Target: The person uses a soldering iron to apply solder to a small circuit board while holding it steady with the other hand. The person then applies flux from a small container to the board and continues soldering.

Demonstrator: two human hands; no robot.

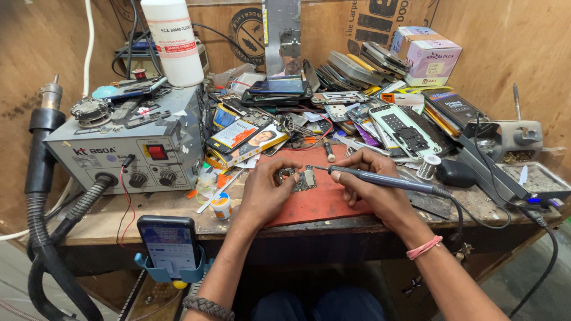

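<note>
Grey metal marks the left end of the bench: a hot-air station (119,151) sits there with its hose looping down to a black nozzle wand (41,142) parked upright at the side, out of the way of the hands yet within reach. A white bottle (173,38) stands on top of it at the back, where it is less likely to be knocked. Below the bench edge a phone (168,244) rests in a blue holder, screen tilted up toward the person so it can be read while working. A small pot (221,206) lies just beside the left wrist.

On the red mat (333,202), which gives a bare patch amid the clutter, lies a small circuit board (300,178). The left hand (262,193) is curled, its fingertips pressing the board's left edge, seemingly to keep it from sliding. The right hand (372,181) is closed around a soldering iron (386,180), gripped like a pen with the tip pointing left and touching or nearly touching the board's right edge; I cannot tell which. Its cable trails off right over the bench edge.

Behind lie stacked phone parts (357,68), pushed back against the cardboard wall. A solder spool (428,167) sits just beyond the right hand, and an iron stand (517,139) sits at the far right.
</note>
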